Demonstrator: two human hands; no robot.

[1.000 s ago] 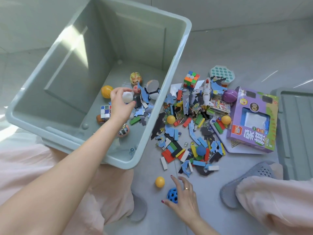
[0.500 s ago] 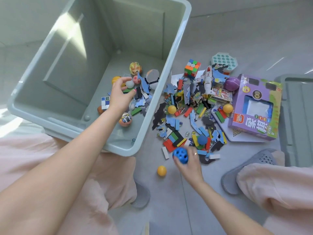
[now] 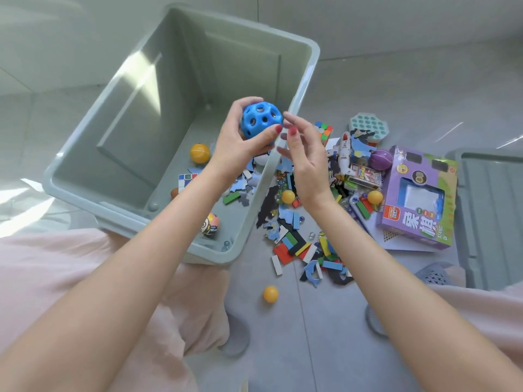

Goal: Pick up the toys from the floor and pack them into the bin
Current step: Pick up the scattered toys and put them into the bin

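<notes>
Toys, loose and mixed, on a pale grey tiled floor (image 3: 325, 335) beside a large grey-green plastic bin (image 3: 135, 117), tilted toward the camera. Left hand (image 3: 243, 140) raised above the bin's right rim, fingers and thumb curled round a bright blue perforated plastic ball (image 3: 261, 120). Right hand (image 3: 307, 159) just beside it, fingers relaxed and slightly spread, fingertips (image 3: 288, 116) near the ball; contact cannot be told. Both forearms bare, crossing the lower half of the view above pale pink trouser legs (image 3: 56, 278).

Already inside the bin: an orange ball (image 3: 199, 153), a small white-faced puzzle cube (image 3: 185, 178), a cartoon-printed egg-shaped toy (image 3: 210, 224), a green block (image 3: 231, 198) and scattered blue jigsaw pieces (image 3: 240, 185).

Still on the floor, right of the bin: a heap of coloured domino-like blocks (image 3: 294, 247), a multicoloured puzzle cube (image 3: 324, 130), a white toy shuttle (image 3: 343, 154), a teal bubble-pop pad (image 3: 368, 127), a purple ball (image 3: 380, 159), two small yellow balls (image 3: 288, 196) among the pieces, and a purple boxed chess set with Chinese lettering (image 3: 418, 199). Nearer the camera, apart from the heap, a lone yellow-orange ball (image 3: 270, 294). Far right, a grey-green lid (image 3: 492, 210), partly cut off by the frame, and a grey perforated slipper (image 3: 433, 275).
</notes>
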